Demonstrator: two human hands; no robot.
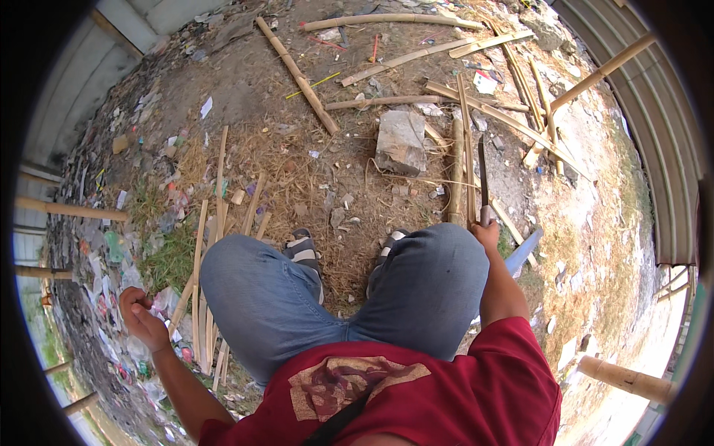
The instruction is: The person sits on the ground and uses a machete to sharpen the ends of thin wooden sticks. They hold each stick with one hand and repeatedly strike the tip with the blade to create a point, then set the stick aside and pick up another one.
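Note:
My right hand (487, 236) is closed round the handle of a long-bladed knife (484, 178), beside my right knee. Its dark blade points away from me, next to upright bamboo strips (468, 141). A blue, blade-like piece (524, 251) lies just right of that hand. Out to the left, my left hand (141, 320) hangs with its fingers curled in and nothing visible in them. Between it and my left knee lie several split bamboo strips (198, 267). A rough grey block (401, 141) sits on the ground in front of my feet.
Bamboo poles (297, 74) and split lengths (513, 126) lie scattered ahead and to the right. Plastic litter (111, 249) covers the ground at left. A corrugated wall (632, 111) stands at right, and a thick bamboo pole (625, 379) juts in at lower right.

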